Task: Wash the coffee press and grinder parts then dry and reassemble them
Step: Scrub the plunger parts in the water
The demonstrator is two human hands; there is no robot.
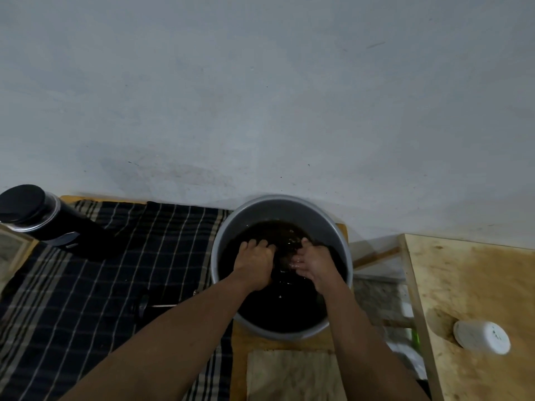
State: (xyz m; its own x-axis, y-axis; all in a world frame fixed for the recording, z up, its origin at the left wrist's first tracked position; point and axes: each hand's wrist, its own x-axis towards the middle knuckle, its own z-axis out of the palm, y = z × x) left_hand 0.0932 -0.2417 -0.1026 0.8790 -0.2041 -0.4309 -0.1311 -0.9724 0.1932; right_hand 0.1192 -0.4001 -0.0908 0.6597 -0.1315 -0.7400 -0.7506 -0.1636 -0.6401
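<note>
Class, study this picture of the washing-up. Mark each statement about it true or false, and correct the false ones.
1. The left hand and the right hand are both inside the grey basin. True.
2. The water in the basin is clear. False: it is dark brown.
3. A black canister sits on the checked cloth, to the left of the basin. True.
4. The white object lies in the basin. False: the white object lies on the wooden board, to the right of the basin.
</note>
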